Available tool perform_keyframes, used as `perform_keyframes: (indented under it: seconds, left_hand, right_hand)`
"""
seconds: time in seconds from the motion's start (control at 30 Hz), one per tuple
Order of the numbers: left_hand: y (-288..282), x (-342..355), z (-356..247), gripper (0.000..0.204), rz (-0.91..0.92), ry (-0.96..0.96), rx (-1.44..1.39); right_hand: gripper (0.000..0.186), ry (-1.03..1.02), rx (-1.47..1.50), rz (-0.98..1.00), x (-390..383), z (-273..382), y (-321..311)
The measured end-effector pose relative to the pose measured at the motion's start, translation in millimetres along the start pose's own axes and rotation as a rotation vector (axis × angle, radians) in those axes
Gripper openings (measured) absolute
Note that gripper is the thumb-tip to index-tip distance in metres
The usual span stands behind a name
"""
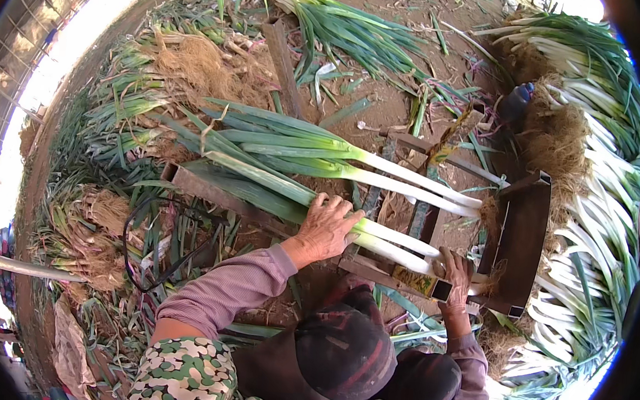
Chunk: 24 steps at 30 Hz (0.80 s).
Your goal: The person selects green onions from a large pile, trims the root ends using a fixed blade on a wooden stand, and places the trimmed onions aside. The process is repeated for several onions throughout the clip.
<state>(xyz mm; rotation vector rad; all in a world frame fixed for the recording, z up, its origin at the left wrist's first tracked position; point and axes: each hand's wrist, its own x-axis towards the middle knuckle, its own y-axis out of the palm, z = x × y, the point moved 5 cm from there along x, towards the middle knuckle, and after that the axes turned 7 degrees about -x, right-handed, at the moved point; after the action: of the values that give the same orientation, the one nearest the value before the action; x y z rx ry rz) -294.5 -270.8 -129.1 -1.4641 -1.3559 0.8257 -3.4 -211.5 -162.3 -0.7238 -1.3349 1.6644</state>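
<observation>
My left hand (325,229) is wrapped round the stalks of a pair of leeks (396,237), where the green leaves turn white. Close to their roots, my right hand (458,278) closes on the same leeks. These lie slantwise over a low metal frame (360,267), their leaves reaching to the upper left. More leeks (411,183) rest across the frame just beyond my hands, roots toward the right. An upright, dark metal plate (516,242) stands at the frame's right end, beside the roots.
A long heap of leeks (593,221) lines the right side, roots inward. Trimmed roots and leaf scraps (210,67) are piled on the left. Another leek bundle (355,33) lies at the far side. A dark bottle-like object (514,102) stands near the right heap. Wire fencing (0,107) edges the left.
</observation>
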Motion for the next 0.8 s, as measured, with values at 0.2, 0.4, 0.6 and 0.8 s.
perform_keyframes:
  seconds: [0.2, 0.4, 0.6, 0.8]
  left_hand:
    - [1.6, -7.0, -11.2, 0.053, 0.001, 0.012, 0.072]
    - [24.3, 10.1, 3.5, 0.056, -0.020, 0.094, 0.028]
    - [23.7, -4.0, 16.1, 0.056, -0.072, 0.057, -0.009]
    - [48.0, 0.7, 21.6, 0.057, -0.104, -0.004, -0.075]
  right_hand:
    - [0.031, -0.023, -0.065, -0.045, -4.2, -2.5, 8.3]
    - [0.032, -0.013, 0.062, 0.130, 5.2, -32.5, 9.0]
    - [0.028, -0.027, 0.406, 0.035, 101.4, 105.3, -155.2]
    - [0.036, -0.481, 0.324, 0.068, 140.9, 301.9, -65.8]
